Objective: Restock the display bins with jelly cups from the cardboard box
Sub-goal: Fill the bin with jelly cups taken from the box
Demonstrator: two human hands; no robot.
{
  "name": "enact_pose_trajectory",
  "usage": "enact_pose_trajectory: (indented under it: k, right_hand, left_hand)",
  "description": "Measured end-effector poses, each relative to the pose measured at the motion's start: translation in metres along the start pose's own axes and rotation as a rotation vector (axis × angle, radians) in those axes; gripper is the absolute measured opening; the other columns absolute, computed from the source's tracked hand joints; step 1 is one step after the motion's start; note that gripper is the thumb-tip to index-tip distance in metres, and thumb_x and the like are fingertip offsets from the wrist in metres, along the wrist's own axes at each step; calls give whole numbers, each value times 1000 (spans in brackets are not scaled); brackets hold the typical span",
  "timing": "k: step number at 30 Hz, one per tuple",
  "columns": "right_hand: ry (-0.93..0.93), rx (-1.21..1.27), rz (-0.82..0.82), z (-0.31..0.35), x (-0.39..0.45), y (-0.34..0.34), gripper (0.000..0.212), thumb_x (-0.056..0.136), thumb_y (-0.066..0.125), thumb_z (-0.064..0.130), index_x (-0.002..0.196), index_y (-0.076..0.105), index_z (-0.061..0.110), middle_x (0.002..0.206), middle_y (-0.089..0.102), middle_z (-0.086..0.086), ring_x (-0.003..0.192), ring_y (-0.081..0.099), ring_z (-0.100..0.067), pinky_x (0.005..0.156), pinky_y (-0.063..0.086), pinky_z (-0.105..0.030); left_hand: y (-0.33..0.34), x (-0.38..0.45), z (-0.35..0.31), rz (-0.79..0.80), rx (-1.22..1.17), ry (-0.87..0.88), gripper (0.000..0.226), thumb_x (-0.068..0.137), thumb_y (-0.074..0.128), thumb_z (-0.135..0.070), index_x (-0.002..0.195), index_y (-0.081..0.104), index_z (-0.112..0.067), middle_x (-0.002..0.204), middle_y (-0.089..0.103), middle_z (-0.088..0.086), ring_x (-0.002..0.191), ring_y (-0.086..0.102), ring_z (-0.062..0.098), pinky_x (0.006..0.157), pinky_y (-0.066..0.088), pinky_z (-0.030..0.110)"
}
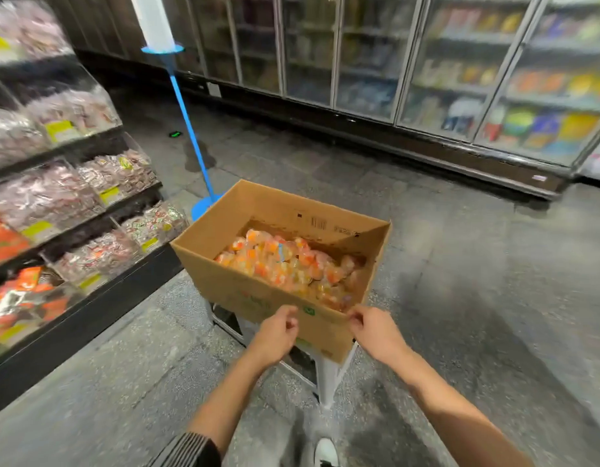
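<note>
- Far left: tiered display bins (72, 183) slope down toward the aisle, filled with bagged sweets behind clear fronts with yellow price tags; the picture is blurred here, so labels cannot be read.
- Just right of the bins, a blue stand (190, 129) rises at a tilt from a round blue base on the grey floor (460, 298).
- Centre: an open cardboard box (258, 291) sits on a white step stool (329, 375). Its base partly hides the stand's base. Inside, a heap of orange and yellow jelly cups (285, 264) covers the bottom.
- Left hand (275, 335): in front of the box's near wall, fingers curled inward; its grip is narrow, and whether it pinches the cardboard cannot be told. A dark striped sleeve shows at the forearm.
- Right hand (372, 328): at the near right corner of the box, fingertips curled onto the rim, grip holding the cardboard edge.
- Bottom centre: a white shoe (325, 453) on the floor.
- Back and right: glass-door coolers (426, 62) line the wall, stocked with colourful packages.
</note>
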State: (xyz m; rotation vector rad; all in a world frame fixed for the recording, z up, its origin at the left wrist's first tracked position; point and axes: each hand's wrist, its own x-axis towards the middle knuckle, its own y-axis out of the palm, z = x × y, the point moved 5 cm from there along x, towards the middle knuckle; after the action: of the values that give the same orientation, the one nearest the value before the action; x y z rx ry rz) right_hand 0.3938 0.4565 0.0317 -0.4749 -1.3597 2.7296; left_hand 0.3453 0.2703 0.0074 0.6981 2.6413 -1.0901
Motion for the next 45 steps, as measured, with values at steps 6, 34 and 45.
enact_pose_trajectory:
  k: [6, 34, 45]
  right_hand:
    - [18, -131, 126, 2, 118, 7, 20, 91, 52, 16, 76, 44, 27, 83, 53, 4, 76, 49, -14, 64, 32, -21]
    - [484, -351, 299, -159, 437, 163, 77, 91, 56, 38, 150, 11, 20, 139, 44, -15, 114, 54, -35, 86, 52, -46]
    - [541, -21, 32, -116, 402, 151, 27, 93, 54, 8, 119, 58, 1, 110, 65, -17, 98, 63, -30, 78, 53, -33]
  left_hand:
    - [-37, 100, 9, -125, 53, -69, 47, 94, 51, -9, 140, 41, -11, 139, 48, 4, 125, 47, 18, 100, 34, 22]
    - [-69, 295, 107, -16, 487, -89, 49, 77, 36, -54, 110, 58, -26, 92, 65, -11, 79, 68, 10, 52, 51, 27]
    - [-71, 294, 111, 24, 373, -122, 80, 81, 49, -68, 144, 9, -40, 142, 40, -12, 117, 54, 17, 84, 47, 32]
